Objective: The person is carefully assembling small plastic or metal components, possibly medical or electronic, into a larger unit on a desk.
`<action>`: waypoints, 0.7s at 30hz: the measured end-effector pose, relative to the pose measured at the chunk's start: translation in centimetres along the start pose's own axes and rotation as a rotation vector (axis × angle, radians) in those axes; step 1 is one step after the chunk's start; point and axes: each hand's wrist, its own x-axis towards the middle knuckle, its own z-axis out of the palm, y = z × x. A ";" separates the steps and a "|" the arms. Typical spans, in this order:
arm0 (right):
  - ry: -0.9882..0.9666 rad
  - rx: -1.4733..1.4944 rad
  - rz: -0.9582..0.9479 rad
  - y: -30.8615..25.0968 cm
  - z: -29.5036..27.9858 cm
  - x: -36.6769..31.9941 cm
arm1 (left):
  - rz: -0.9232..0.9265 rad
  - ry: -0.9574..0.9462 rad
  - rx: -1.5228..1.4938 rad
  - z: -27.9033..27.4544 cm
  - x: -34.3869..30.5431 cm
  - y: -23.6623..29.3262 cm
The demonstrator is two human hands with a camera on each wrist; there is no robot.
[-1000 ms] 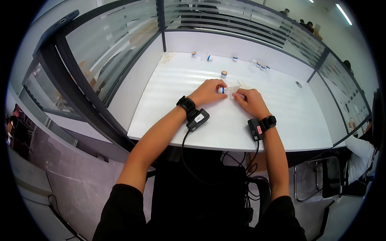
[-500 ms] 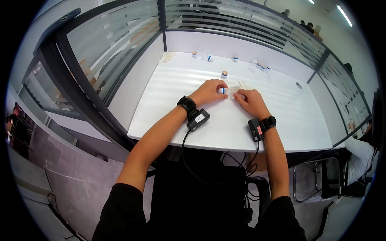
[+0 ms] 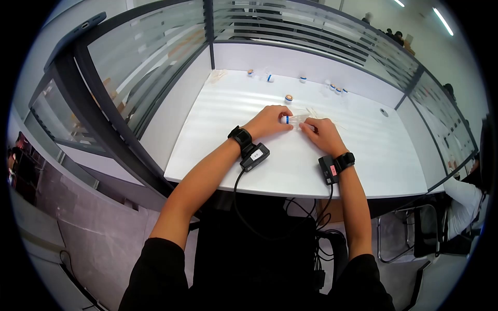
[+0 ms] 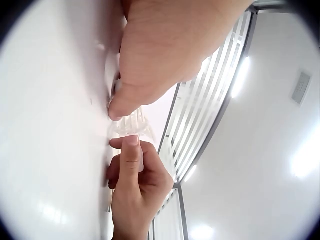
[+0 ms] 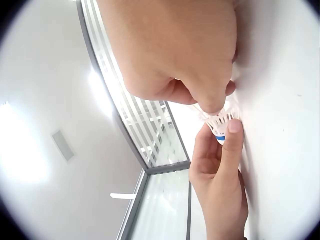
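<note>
Low over the white table, both hands hold one shuttlecock [image 5: 220, 120], its ribbed skirt pale and its rounded base ringed by a blue band. My left hand [image 3: 268, 121] grips the base end between thumb and fingers. From the other side my right hand [image 3: 326, 136] pinches the skirt's wide rim. The left wrist view shows the skirt [image 4: 133, 121] spanning the gap between the two hands, while the left fingers hide the base there. Thin pale sticks [image 3: 313, 112] lie just beyond the right hand.
A shuttlecock base [image 3: 288, 98] with a tan top stands beyond the hands. More blue-banded pieces [image 3: 271, 78] line the back, several clustered at the right [image 3: 334, 88]. Pale strips [image 3: 219, 75] lie in the far left corner. Partition walls [image 3: 311, 62] enclose the table [image 3: 207, 135].
The head view has tipped slightly, so the table sits a little lower in it. Both hands keep their hold on the shuttlecock, with hardly any movement.
</note>
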 end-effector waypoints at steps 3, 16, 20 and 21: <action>-0.002 0.017 -0.011 -0.3 0.2 -0.1 | -0.040 -0.037 -0.020 -0.2 -0.2 0.2; -0.014 0.011 0.009 -0.4 0.0 -0.1 | -0.017 -0.003 -0.037 0.1 -0.2 -0.3; 0.011 0.016 -0.020 0.1 0.2 0.0 | -0.002 -0.004 -0.016 0.0 0.2 -0.2; -0.001 0.016 0.003 -0.2 0.1 -0.1 | -0.002 -0.008 -0.009 0.0 0.1 -0.3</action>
